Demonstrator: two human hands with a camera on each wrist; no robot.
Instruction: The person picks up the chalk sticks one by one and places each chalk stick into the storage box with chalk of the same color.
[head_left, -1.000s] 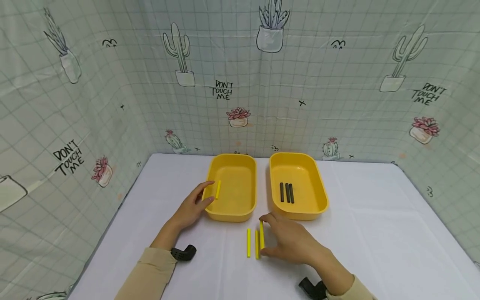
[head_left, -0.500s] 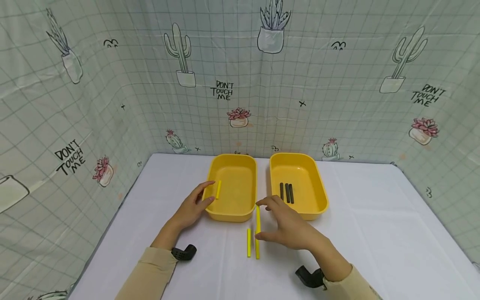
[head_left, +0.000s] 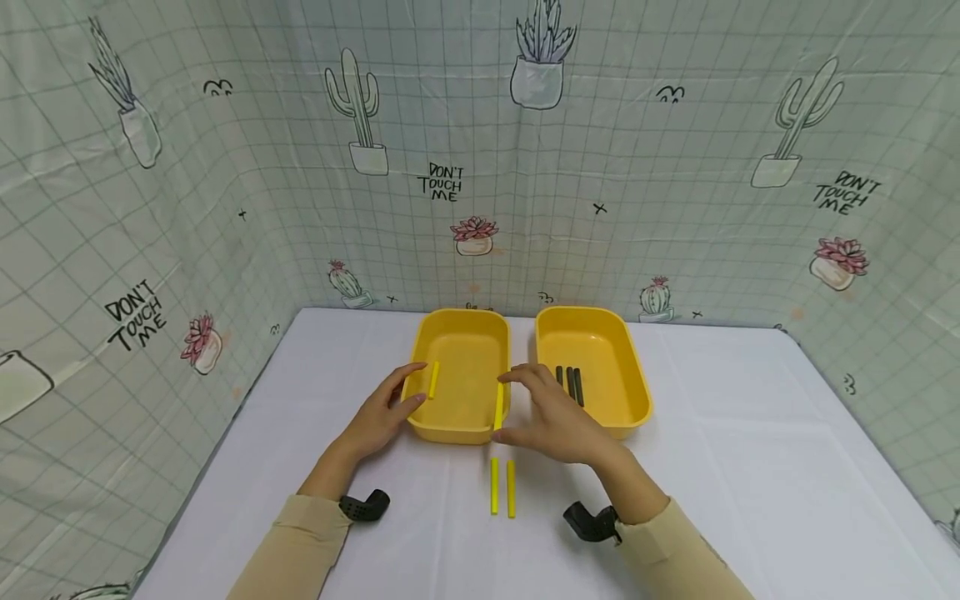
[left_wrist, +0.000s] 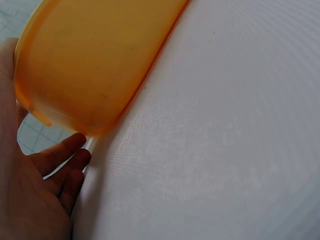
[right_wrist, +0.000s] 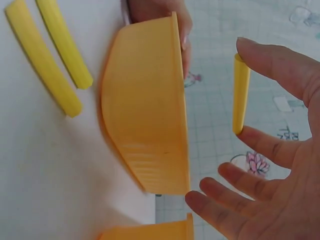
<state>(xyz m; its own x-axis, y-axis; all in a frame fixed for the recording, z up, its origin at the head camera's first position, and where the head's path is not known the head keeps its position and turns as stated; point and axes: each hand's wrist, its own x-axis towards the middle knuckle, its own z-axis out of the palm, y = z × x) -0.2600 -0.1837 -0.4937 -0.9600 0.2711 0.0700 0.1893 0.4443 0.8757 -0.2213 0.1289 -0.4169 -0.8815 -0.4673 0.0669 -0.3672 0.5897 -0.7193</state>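
My right hand [head_left: 561, 421] pinches a yellow stick [right_wrist: 241, 94] end to end between thumb and index finger; the other fingers are spread. In the head view this stick overlaps the right rim of the left yellow tray [head_left: 457, 421]. My left hand [head_left: 380, 417] holds that tray's left rim, thumb and index finger over the edge, while the other fingers [left_wrist: 75, 145] stay outside its wall. Inside that tray lies one yellow stick [head_left: 433, 380]. Two more yellow sticks, a left one [head_left: 494, 486] and a right one [head_left: 512, 489], lie side by side on the table in front.
A second yellow tray [head_left: 637, 400] stands to the right, holding three black sticks [head_left: 570, 383], partly behind my right hand. White cloth [head_left: 750, 467] covers the table. A patterned curtain [head_left: 600, 167] encloses the back and sides. Each wrist wears a black device [head_left: 366, 506].
My right hand has lifted one yellow stick from beside the other two and carried it forward and left to the left tray's rim. My left hand has stayed put.
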